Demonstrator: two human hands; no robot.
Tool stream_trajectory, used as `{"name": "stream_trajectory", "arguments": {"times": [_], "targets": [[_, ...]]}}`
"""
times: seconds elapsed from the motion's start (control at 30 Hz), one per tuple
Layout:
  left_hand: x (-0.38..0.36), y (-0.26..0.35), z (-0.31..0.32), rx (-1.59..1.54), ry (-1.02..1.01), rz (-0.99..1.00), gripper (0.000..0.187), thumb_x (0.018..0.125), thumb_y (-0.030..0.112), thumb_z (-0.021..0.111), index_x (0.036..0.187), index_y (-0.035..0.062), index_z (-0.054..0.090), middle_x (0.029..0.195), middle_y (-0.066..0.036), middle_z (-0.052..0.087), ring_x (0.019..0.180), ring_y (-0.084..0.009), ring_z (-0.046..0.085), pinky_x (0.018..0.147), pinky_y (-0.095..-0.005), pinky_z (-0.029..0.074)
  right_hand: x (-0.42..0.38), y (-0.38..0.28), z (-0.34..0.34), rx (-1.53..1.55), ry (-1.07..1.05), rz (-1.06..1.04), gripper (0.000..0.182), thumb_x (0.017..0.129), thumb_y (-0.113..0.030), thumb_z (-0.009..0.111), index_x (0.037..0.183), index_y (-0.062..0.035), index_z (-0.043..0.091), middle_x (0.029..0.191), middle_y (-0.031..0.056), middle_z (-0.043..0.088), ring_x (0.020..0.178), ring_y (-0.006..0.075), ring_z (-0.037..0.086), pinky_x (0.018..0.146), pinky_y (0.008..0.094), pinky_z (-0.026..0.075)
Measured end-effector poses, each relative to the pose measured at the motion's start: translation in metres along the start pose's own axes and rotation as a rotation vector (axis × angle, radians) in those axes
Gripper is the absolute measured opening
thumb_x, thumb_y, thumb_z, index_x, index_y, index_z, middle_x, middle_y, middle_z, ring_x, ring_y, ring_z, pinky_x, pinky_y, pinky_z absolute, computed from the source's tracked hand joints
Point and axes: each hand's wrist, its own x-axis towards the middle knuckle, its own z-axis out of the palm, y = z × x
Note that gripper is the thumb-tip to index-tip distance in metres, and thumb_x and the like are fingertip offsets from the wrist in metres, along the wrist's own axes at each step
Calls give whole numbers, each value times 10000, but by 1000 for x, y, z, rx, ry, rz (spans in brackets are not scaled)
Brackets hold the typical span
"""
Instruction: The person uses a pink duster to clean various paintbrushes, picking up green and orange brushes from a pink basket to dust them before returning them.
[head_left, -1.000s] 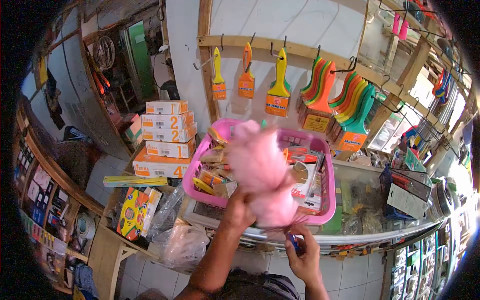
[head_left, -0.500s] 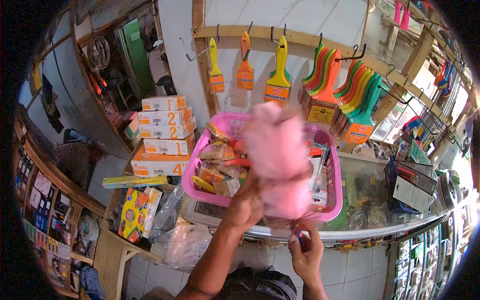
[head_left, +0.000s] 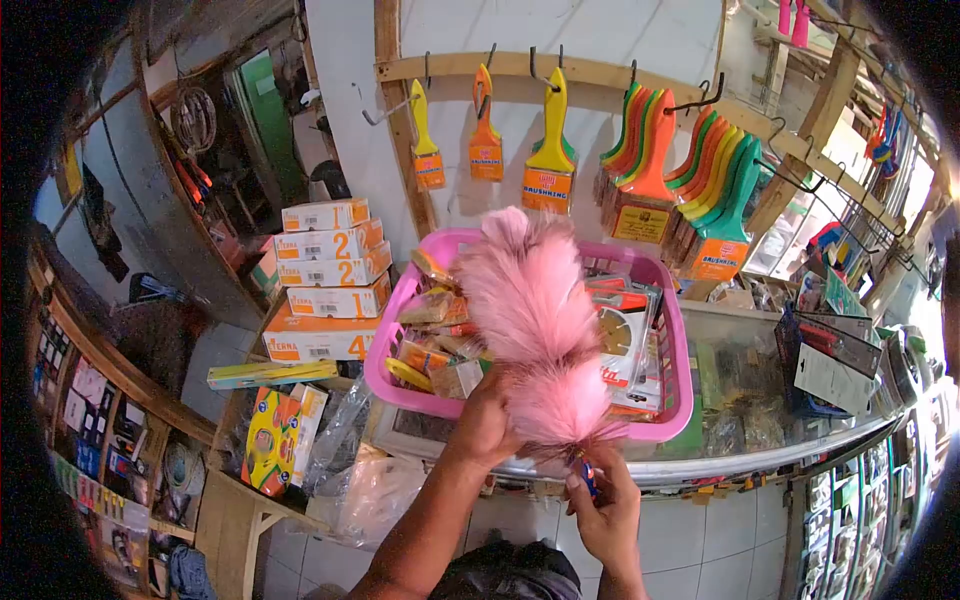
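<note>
A fluffy pink feather duster (head_left: 530, 290) with darker brownish bands stands upright in front of me, leaning a little left. My right hand (head_left: 605, 505) grips its short blue handle just below the feathers. Against the lower left side of the fluff is my left hand (head_left: 487, 425), its fingers curled round the feathers and partly hidden by them. Behind the duster, a pink plastic basket (head_left: 676, 385) holds packaged paintbrushes (head_left: 430, 305) and a carded round disc (head_left: 622, 340). The duster covers the basket's middle.
The basket stands on a glass display counter (head_left: 735, 385). Stacked orange-and-white boxes (head_left: 325, 300) are at left, above a yellow-and-red package (head_left: 270, 440). Paintbrushes (head_left: 548, 150) hang from hooks on a wooden rail (head_left: 455, 66). A dark mesh holder (head_left: 830, 365) stands at right.
The duster was blurred by motion and is now sharp, its feathers spread more to the left. Both hands stay on it in nearly the same places.
</note>
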Motion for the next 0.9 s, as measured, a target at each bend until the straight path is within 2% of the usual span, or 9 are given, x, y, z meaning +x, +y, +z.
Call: {"name": "stream_trajectory", "arguments": {"times": [0.17, 0.4, 0.5, 0.57, 0.63, 0.7, 0.77, 0.87, 0.9], "targets": [[1, 0, -20, -103, -204, -33, 378, 965, 173, 526, 1289, -20, 538, 1207, -86, 623, 1076, -197, 623, 952, -376, 516, 1, -4, -2, 56, 5, 128, 332, 944, -89, 625, 1261, -27, 550, 929, 104, 684, 752, 121, 637, 691, 295, 522], [-6, -5, 0, 265, -150, 243, 475, 949, 168, 570, 1386, 19, 460, 1305, -96, 572, 1175, -206, 568, 1032, -392, 459, 3, -11, -5, 57, -76, 73, 312, 996, -86, 528, 1277, 18, 440, 967, 100, 662, 635, 117, 609, 502, 243, 482], [-3, -2, 2, 194, -80, 161, 494, 908, 235, 664, 1336, 30, 525, 1339, -95, 550, 1167, -213, 554, 1038, -405, 451, -1, -8, -11, 77, -92, 108, 293, 994, -97, 533, 1243, 27, 442, 880, 83, 635, 613, 99, 575, 487, 236, 447], [0, 3, 11, 45, -51, 59, 537, 935, 302, 638, 1381, 41, 492, 1360, -102, 537, 1156, -218, 556, 1047, -397, 441, -7, -2, -14, 59, -107, 76, 291, 989, -108, 552, 1228, 26, 455, 841, 65, 614, 597, 86, 550, 482, 230, 421], [5, 14, 18, 88, -147, -7, 520, 979, 217, 536, 1434, 7, 399, 1386, -139, 525, 1190, -222, 547, 1043, -387, 446, -7, -1, -15, 19, -121, 42, 295, 974, -129, 586, 1214, 15, 493, 830, 67, 623, 616, 88, 554, 531, 245, 436], [1, 13, 13, 27, -184, -61, 499, 995, 247, 496, 1424, 6, 413, 1373, -140, 542, 1185, -227, 555, 1038, -386, 451, -8, -6, -15, -48, -140, 21, 304, 949, -158, 636, 1199, -5, 554, 845, 91, 662, 669, 104, 589, 632, 282, 493], [7, -1, -16, -124, -185, -87, 510, 985, 393, 517, 1351, 37, 533, 1322, -104, 585, 1142, -232, 580, 1032, -394, 455, -6, -10, -17, 0, -104, 55, 277, 956, -129, 623, 1185, 4, 542, 850, 70, 634, 646, 91, 553, 584, 254, 454], [-6, 11, 19, 285, -149, 161, 637, 992, 339, 521, 1521, 66, 294, 1455, -120, 465, 1236, -232, 528, 1027, -411, 452, -1, -18, -13, 186, 70, 68, 259, 977, -96, 574, 1199, 2, 486, 885, 48, 603, 553, 52, 477, 465, 209, 372], [1, 15, 34, -192, -137, -2, 630, 1010, 261, 499, 1548, 77, 228, 1469, -117, 441, 1228, -212, 536, 975, -379, 498, -1, -15, -14, 137, 52, 18, 263, 976, -87, 568, 1208, 4, 483, 903, 53, 606, 571, 56, 486, 478, 210, 383]]}}
